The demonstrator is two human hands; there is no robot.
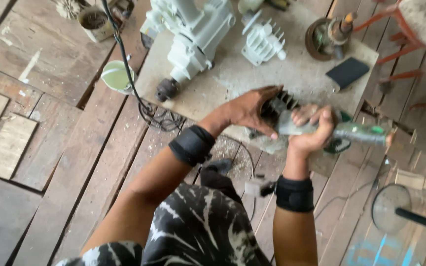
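The right hand [311, 129] is wrapping its fingers tightly around a green-bodied power tool [356, 132]. The left hand [250, 111] is steadying a dark finned metal part [281, 104] with fingers spread, on the dusty board [292, 69] laid over plank flooring.

Two hands [252, 111] [311, 130], two black wristbands [192, 144] [295, 194], two cups [116, 75] [94, 22], one black sanding block [347, 72]
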